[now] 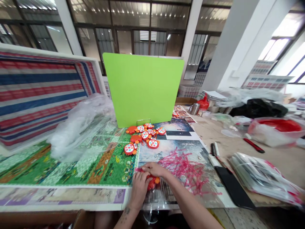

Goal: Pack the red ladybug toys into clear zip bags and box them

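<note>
A red crab-shaped toy point(153, 183) with orange claws lies under my two hands near the table's front edge. My left hand point(140, 184) is closed around its left side, fingers bent over it. From the right, my right hand point(153, 169) reaches across the top with its fingers pinched together by the left fingers. A bit of pink strand shows at those right fingertips; the rest of the grip is hidden. Farther back lies a group of similar crab toys point(145, 135), some with white, dotted faces up. A loose heap of pink strands point(182, 168) spreads beside my right forearm.
A bright green board point(144, 89) stands upright behind the toys. Left of it are crumpled clear plastic point(78, 127) and a striped-lined box point(40, 92). To the right lie a black flat object point(234, 187), a stack of bagged packets point(259, 175) and a red-handled cutter point(254, 145).
</note>
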`<state>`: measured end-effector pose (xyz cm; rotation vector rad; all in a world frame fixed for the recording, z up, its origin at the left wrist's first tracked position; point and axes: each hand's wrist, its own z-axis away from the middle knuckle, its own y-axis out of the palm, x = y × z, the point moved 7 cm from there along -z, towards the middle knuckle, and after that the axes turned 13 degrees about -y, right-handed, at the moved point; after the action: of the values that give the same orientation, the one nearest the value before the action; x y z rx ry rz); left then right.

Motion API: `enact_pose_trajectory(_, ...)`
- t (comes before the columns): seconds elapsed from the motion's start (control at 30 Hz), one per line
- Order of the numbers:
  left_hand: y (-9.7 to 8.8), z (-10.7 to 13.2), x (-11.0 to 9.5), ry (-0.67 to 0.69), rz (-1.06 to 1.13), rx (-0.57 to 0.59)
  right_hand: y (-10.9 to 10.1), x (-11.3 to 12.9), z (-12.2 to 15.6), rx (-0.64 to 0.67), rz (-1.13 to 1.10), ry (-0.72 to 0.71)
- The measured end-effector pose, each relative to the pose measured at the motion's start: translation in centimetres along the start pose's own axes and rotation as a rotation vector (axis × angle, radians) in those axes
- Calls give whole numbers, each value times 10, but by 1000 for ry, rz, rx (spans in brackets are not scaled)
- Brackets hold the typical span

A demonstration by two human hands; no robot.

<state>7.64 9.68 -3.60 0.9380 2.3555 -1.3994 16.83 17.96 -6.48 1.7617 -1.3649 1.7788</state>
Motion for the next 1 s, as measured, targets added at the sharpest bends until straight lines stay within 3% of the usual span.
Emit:
enact_pose_trajectory(0.07, 2, -1, -1, 5, -26, 21, -1, 4, 1, -24, 46, -41)
enact_pose_trajectory(0.13, 3, -2, -1, -15, -53, 35, -16, 5, 8, -155, 148, -34)
enact_pose_trajectory(0.23, 8, -3, -1, -65, -87, 95, -46, 1, 33, -369, 289, 75)
enact_pose_trajectory(0.3, 9, -3, -2, -108, -98, 128, -55, -2, 50, -389, 302, 130)
enact_pose_trajectory(0.47, 0, -6, -10, -148, -51, 118, -41, -4, 66, -308, 151, 125)
enact_pose_trajectory(0.7, -5, -4, -17, -101, 18, 148, -22, -4, 54, -320, -70, 122)
enact_pose_trajectory(1.0, 6, -2, -14, -80, 14, 218, -45, -17, 62, -648, -188, 225)
